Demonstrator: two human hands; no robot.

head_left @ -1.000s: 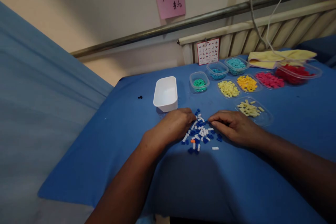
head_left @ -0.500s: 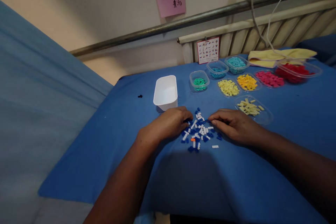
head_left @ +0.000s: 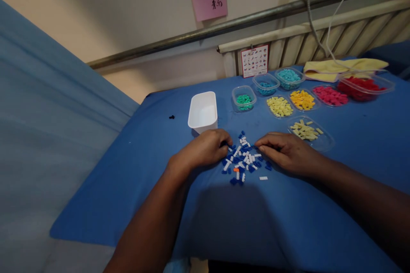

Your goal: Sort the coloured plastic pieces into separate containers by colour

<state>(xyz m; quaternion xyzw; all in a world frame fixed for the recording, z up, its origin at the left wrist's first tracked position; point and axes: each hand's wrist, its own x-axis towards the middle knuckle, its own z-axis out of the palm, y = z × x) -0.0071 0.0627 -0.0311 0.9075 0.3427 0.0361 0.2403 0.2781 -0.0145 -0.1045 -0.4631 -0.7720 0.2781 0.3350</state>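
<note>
A loose pile of small building bricks [head_left: 246, 158], mostly white and dark blue, lies on the blue cloth between my hands. One orange brick [head_left: 236, 170] stands out near its front. My left hand [head_left: 209, 147] rests at the pile's left edge, its fingers curled in and thumb close to the index finger; whatever they grip is hidden. On the right side, my right hand [head_left: 285, 149] pinches with thumb and index finger, and a bit of a blue brick [head_left: 253, 146] shows at the tips. A single white brick [head_left: 263, 178] lies apart at the front right.
Behind my left hand stands a white bin [head_left: 202, 113]. Clear tubs hold green bricks [head_left: 244, 100], yellow bricks [head_left: 302, 99], red bricks [head_left: 361, 85] and other colours. A cream-brick tray [head_left: 326, 140] sits beyond my right hand. A small black piece [head_left: 172, 117] lies far left.
My left hand has shifted very slightly, its fingers drawing a little back from the pile. My right hand keeps its pinch in nearly the same place.
</note>
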